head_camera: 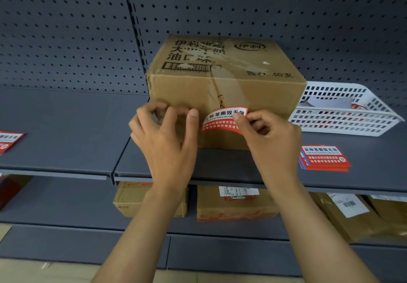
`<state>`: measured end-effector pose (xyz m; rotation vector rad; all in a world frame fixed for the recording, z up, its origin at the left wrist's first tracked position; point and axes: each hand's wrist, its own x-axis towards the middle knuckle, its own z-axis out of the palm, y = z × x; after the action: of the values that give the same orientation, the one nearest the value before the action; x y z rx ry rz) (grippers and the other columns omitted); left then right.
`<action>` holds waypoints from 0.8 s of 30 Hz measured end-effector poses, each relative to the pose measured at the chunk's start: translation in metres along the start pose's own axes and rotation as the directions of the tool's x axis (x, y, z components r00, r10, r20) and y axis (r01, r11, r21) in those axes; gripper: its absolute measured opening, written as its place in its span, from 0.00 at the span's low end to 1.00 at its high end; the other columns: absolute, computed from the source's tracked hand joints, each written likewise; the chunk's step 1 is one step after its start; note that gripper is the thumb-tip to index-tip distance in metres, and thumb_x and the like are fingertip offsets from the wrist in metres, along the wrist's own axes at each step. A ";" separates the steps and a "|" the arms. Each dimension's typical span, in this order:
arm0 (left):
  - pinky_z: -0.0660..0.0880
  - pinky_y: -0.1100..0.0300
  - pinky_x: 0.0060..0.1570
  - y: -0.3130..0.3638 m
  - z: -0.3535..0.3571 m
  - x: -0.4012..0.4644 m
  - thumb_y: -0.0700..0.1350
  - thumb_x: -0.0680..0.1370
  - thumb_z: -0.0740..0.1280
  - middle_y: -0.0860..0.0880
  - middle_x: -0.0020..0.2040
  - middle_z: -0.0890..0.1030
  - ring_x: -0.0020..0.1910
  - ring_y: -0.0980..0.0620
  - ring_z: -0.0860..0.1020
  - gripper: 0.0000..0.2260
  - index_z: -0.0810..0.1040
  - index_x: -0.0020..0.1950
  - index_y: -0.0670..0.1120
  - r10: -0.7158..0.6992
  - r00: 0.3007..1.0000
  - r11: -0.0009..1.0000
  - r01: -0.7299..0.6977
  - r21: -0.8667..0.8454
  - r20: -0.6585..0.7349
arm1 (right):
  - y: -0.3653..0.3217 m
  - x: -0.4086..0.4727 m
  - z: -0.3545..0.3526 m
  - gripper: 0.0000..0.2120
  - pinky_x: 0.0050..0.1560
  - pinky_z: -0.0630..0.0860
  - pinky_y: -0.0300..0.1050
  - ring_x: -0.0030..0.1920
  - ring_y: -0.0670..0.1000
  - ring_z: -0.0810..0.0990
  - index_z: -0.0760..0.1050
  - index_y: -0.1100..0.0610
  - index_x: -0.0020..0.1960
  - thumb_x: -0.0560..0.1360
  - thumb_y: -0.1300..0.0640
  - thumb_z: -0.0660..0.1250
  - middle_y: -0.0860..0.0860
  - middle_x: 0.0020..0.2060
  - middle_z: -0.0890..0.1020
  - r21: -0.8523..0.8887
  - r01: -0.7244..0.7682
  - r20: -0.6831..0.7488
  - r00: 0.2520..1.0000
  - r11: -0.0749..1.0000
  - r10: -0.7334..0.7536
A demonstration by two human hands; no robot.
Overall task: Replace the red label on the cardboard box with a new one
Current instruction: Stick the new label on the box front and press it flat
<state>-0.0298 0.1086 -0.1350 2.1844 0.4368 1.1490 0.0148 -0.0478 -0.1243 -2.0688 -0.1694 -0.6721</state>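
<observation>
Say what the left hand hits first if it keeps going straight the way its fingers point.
Likely the front face of the cardboard box: the left hand points up and forward at it, fingertips apparently already at the surface, left of the red label. Depth unclear.

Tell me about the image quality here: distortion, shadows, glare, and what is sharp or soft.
Head view: wide-angle bending curves the shelf edge; tape on the cardboard box catches soft glare; a dark shadow lies under the box front; the red label reads sharply; the left hand fingertips blur slightly; the white basket looks soft.

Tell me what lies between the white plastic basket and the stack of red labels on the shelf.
Head view: only bare grey shelf separates the white plastic basket from the stack of red labels.
</observation>
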 end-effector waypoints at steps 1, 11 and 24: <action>0.59 0.54 0.57 0.001 0.000 -0.001 0.62 0.79 0.64 0.45 0.60 0.73 0.63 0.41 0.69 0.15 0.81 0.48 0.53 0.007 1.000 1.000 -0.006 -0.014 0.017 | 0.000 0.000 0.000 0.14 0.36 0.80 0.52 0.33 0.47 0.83 0.86 0.50 0.42 0.73 0.39 0.73 0.46 0.31 0.85 0.000 0.001 0.000 1.000 1.000 -0.001; 0.65 0.39 0.59 -0.005 0.000 -0.001 0.75 0.69 0.65 0.43 0.64 0.74 0.65 0.35 0.69 0.26 0.84 0.49 0.55 0.164 0.983 0.968 -0.177 0.176 0.083 | 0.000 0.000 -0.001 0.14 0.36 0.81 0.51 0.33 0.47 0.82 0.86 0.50 0.44 0.73 0.39 0.73 0.45 0.32 0.85 -0.015 0.000 0.002 1.000 1.000 0.000; 0.71 0.43 0.63 -0.015 0.010 0.005 0.62 0.69 0.77 0.35 0.68 0.67 0.67 0.43 0.68 0.32 0.70 0.58 0.40 0.072 0.996 0.996 -0.074 -0.050 -0.045 | -0.002 0.003 -0.003 0.14 0.36 0.80 0.52 0.29 0.50 0.83 0.86 0.51 0.42 0.73 0.41 0.74 0.49 0.28 0.85 -0.066 0.074 -0.009 0.997 0.995 -0.075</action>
<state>-0.0187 0.1187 -0.1467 2.1500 0.3449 1.2357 0.0159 -0.0494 -0.1203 -2.1297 -0.2212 -0.7435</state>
